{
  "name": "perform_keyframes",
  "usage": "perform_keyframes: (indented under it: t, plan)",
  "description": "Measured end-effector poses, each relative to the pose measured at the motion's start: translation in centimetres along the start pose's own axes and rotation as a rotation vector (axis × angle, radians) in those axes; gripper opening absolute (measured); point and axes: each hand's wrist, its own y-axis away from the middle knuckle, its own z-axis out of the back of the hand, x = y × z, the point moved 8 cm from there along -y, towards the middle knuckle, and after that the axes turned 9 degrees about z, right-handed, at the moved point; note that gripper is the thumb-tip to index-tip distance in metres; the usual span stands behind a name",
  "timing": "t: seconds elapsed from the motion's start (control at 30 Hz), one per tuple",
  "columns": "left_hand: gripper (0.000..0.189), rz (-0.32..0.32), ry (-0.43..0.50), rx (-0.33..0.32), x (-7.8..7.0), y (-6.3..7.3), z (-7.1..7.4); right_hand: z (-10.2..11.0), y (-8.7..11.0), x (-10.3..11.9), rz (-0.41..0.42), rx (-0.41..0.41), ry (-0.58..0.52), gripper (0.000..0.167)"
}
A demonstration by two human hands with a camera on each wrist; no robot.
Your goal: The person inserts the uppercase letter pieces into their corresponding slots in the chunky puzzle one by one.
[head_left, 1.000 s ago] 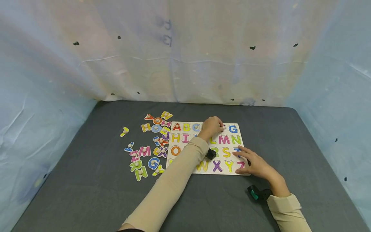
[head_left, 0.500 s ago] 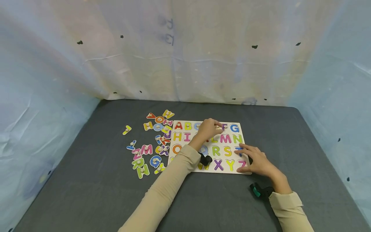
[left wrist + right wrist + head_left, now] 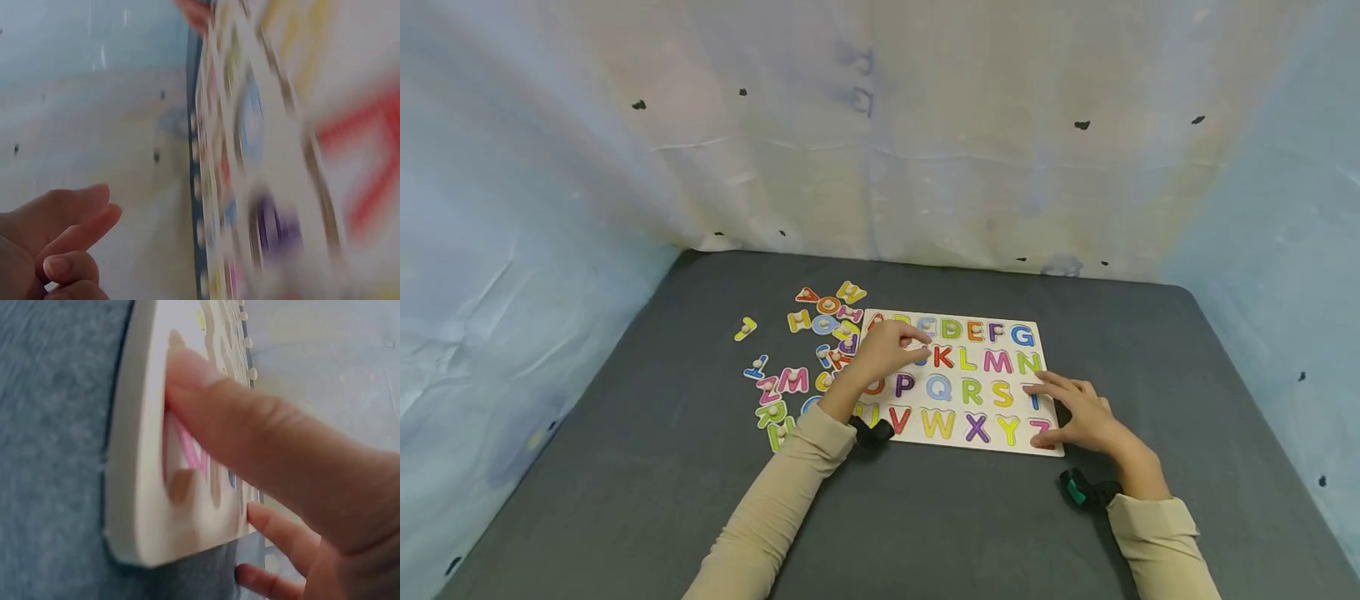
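A white alphabet puzzle board (image 3: 955, 372) lies on the dark table, with coloured letter slots in rows. Knobbed pieces, among them the D (image 3: 951, 329), E (image 3: 975, 331) and purple F (image 3: 996, 332), sit in its top row. My left hand (image 3: 880, 352) hovers over the board's left part, fingers loosely bent; in the left wrist view nothing shows between the thumb and fingers (image 3: 87, 219). My right hand (image 3: 1088, 421) rests on the board's right edge, thumb (image 3: 250, 425) on the pink Z slot and fingertips near the T.
Several loose knobbed letters lie left of the board, including a pink M (image 3: 793, 381), an orange O (image 3: 829, 306) and a yellow-green L (image 3: 746, 328) set apart. Some are hidden behind the left arm. Pale sheeting (image 3: 955, 192) walls the table's back and sides.
My left hand has left the F in the top row and moved left across the board. The F stays in its slot. My right hand keeps its place on the right edge.
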Motion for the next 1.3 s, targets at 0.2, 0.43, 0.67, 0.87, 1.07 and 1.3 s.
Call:
perform_keyframes:
  t: [0.2, 0.43, 0.67, 0.87, 1.07, 1.3]
  plan:
    - [0.024, 0.121, -0.089, -0.087, 5.4, 1.2, 4.3, 0.2, 0.2, -0.1, 0.008, 0.012, 0.009, 0.071]
    - [0.026, 0.265, -0.183, -0.084, 9.4, 1.3, 6.3, 0.2, 0.8, -0.4, 0.005, 0.047, 0.012, 0.069]
    - [0.018, 0.288, -0.2, -0.078, 10.5, 0.8, 6.6, 0.2, 0.4, -0.4, 0.017, 0.034, 0.007, 0.068]
    - [0.02, 0.315, -0.226, -0.108, 11.1, 1.7, 7.8, 0.3, 0.1, -0.3, 0.02, 0.035, 0.014, 0.069]
    - [0.025, 0.38, -0.269, -0.189, 12.3, 3.2, 10.1, 0.2, 0.1, -0.3, 0.017, 0.038, 0.015, 0.068]
    - [0.023, 0.537, -0.286, -0.234, 15.1, 4.8, 12.1, 0.3, 0.1, -0.4, 0.015, 0.039, 0.011, 0.068]
